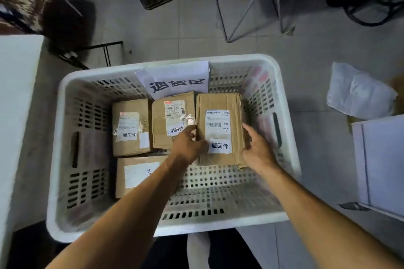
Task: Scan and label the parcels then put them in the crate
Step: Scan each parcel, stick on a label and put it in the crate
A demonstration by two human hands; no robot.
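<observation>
Both hands, left hand [188,142] and right hand [256,146], grip a labelled parcel [219,129] by its sides, setting it inside the white crate [286,116] beside three other parcels [131,126].

Soft, even light from above, brightest on the white crate [290,120] and the pale floor tiles [166,28], fading to murky dark in the top corners and along the bottom edge. Only faint shadows under the forearms, mild glare off the taped parcel labels [175,111]. Strong wide-angle bowing at the crate rim, smeary blur toward the left edge, label print mostly too soft to read.
</observation>
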